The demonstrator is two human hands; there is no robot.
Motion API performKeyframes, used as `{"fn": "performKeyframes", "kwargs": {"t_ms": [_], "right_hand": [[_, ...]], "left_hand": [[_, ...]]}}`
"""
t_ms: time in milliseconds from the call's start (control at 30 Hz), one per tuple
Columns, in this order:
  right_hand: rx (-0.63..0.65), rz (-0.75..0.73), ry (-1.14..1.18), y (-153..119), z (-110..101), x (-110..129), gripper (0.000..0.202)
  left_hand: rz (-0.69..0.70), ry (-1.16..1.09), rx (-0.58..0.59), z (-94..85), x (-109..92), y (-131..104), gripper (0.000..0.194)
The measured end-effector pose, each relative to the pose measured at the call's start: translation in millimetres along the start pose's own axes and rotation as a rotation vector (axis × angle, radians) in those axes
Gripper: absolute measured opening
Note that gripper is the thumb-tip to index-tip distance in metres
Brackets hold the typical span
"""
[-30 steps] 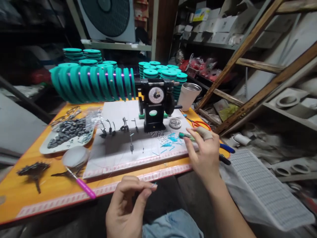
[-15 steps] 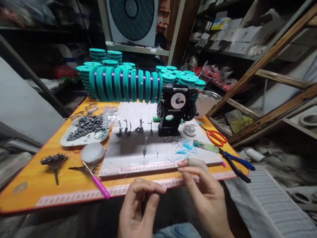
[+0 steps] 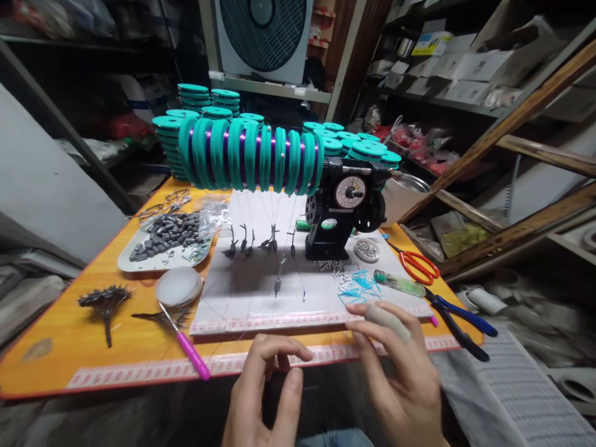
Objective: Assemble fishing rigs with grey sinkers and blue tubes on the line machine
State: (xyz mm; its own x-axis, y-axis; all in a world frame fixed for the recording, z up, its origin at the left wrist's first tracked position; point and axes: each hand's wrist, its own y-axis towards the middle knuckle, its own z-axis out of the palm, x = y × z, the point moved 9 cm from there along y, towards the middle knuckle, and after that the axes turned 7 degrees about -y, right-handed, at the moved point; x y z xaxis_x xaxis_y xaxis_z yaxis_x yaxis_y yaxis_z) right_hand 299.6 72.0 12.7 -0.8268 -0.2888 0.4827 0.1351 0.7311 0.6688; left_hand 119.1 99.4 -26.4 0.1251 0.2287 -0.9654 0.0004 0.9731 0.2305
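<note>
My left hand is in front of the table's near edge, its fingers curved, with a gap between thumb and index finger and nothing visible in it. To its right, my right hand has thumb and index finger close together; anything between them is too fine to see. A pale wrap covers one of its fingers. Beyond the hands lies a white board with a grey sinker and a small metal piece on thin lines. Blue thin tubes lie nearest the right hand.
A row of teal spools with purple line extends from a black winding machine. A tray of grey sinkers stands left, near a pink-handled tool. Orange-handled scissors, a green cutter and blue-black pliers lie right.
The left thumb and index finger have moved farther apart. My right hand has shifted a little to the right. The whole view has shifted slightly, with the table things now farther right.
</note>
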Motion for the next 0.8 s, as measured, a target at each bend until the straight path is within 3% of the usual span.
{"fn": "performKeyframes", "kwargs": {"t_ms": [100, 167, 233, 333, 433, 533, 667, 800], "right_hand": [[0.091, 0.037, 0.301, -2, 2, 14, 0.010], [0.130, -0.029, 0.455, -2, 6, 31, 0.015], [0.114, -0.089, 0.545, 0, 7, 43, 0.013], [0.078, -0.023, 0.596, 5, 10, 44, 0.012], [0.068, 0.059, 0.570, 7, 9, 39, 0.026], [0.065, 0.038, 0.510, 5, 3, 39, 0.029], [0.077, -0.041, 0.354, -6, -1, 41, 0.033], [0.039, -0.080, 0.151, -16, -3, 41, 0.031]], "left_hand": [[-0.005, 0.013, 0.045, 0.6, 1, 2, 0.011], [0.002, 0.014, 0.073, 2.1, 0, 3, 0.011], [0.021, 0.024, 0.113, 4.7, -2, 3, 0.013], [0.148, 0.136, 0.169, 6.5, -14, 4, 0.021], [0.381, 0.287, 0.255, 9.6, -35, 1, 0.030], [0.495, 0.326, 0.314, 9.0, -46, -1, 0.032], [0.525, 0.330, 0.309, 5.7, -51, -2, 0.029], [0.432, 0.307, 0.182, -5.4, -48, 2, 0.022]]}}
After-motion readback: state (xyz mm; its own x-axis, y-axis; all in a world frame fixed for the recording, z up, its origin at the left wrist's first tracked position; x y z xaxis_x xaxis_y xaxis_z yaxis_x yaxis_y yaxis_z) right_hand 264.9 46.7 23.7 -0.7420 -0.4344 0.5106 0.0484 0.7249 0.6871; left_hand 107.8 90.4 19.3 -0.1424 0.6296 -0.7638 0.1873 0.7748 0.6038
